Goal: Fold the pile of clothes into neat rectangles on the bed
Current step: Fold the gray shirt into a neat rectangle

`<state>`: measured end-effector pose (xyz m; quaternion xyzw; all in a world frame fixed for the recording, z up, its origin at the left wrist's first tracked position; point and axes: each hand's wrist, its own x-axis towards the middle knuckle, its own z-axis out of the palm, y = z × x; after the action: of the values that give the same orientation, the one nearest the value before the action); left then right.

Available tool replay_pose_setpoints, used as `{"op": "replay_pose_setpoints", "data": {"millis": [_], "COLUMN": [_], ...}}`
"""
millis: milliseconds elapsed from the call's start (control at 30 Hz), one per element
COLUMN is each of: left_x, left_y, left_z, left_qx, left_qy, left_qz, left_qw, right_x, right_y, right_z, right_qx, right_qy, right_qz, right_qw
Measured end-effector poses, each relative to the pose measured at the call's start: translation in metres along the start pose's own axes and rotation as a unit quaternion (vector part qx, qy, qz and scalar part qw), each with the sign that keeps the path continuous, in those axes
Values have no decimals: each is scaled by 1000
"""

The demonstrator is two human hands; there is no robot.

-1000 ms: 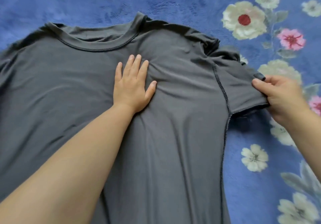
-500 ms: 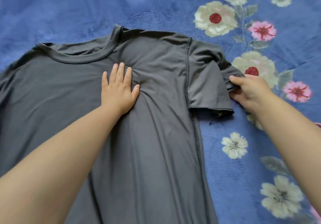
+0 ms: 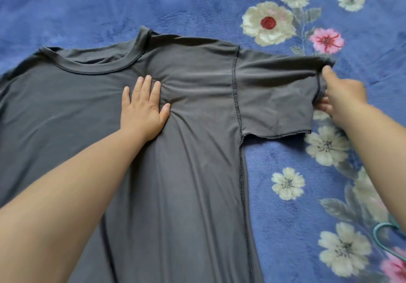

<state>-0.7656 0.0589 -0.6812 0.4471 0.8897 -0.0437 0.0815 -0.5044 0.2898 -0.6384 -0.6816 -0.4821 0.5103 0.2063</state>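
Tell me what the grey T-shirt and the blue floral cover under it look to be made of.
Grey T-shirt: seemingly a thin, smooth knit jersey with a matte finish; it gathers in soft fine creases beside the left hand, and its seams are overlock-stitched.
Blue floral cover: probably plush fleece; the surface looks fuzzy, with a short, mottled nap and printed flowers.

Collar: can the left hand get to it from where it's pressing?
Probably yes. The left hand lies flat on the shirt just below the collar, with only smooth fabric between them.
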Motion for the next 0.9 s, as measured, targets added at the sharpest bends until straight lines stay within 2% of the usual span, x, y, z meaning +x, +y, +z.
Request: {"op": "replay_pose_setpoints", "data": {"millis": [100,167,233,333,400,467,567,633,733,833,900], "left_x": [0,0,0,0,0,1,0,-4,-21,-39,-50], "left_y": [-2,-2,-1,-1,-1,0,-9,-21,-48,-76,-92], "left_z": [2,2,2,2,2,2,-7,-18,-29,-29,-30], "left_qx": [-3,-6,-6,-8,-8,-14,-70,-140,-211,-225,-242], "left_qy": [5,10,10,14,14,5,-25,-5,47,55,57], "left_qz": [2,3,3,4,6,9,45,82,81,52,21], "left_qw": [1000,1000,1000,1000,1000,1000,996,987,973,971,968], "right_x": [-18,-20,-16,-15,-16,-20,-31,-41,-64,-105,-134], "right_y": [19,28,33,37,40,33,5,-16,-44,-55,-45], "right_z": [-3,-5,-8,-11,-13,-16,-14,-7,22,70,107], "right_qx": [100,158,192,119,77,90,89,105,127,15,-150], "right_qy": [-131,-166,-126,-62,-72,-83,-70,-55,-87,-136,-160], "right_qz": [49,41,11,-23,-27,-20,-79,-124,-187,-265,-334], "right_qw": [985,972,973,991,994,992,990,985,970,954,917]}}
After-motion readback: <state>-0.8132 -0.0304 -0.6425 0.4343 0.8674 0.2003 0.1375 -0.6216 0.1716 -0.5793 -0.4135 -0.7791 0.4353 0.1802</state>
